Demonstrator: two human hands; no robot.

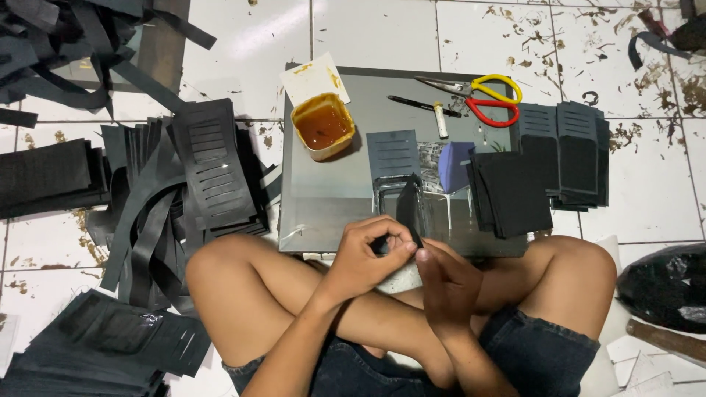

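I sit cross-legged on a tiled floor, and both hands meet over my lap at the near edge of a grey board [323, 191]. My left hand [368, 254] and my right hand [441, 276] pinch a small black folded piece [409, 209] that stands up between the fingertips. Just beyond it on the board lie a black slotted piece [393, 153] and a blue-grey scrap [456, 165]. An open tub of amber glue [322, 125] stands at the board's far left.
Red-and-yellow scissors [489, 99] and a black pen [423, 105] lie at the board's far edge. Stacks of black cut pieces sit at right [566, 154], centre right [511, 191] and left [213, 169]. Black strips and scraps litter the floor.
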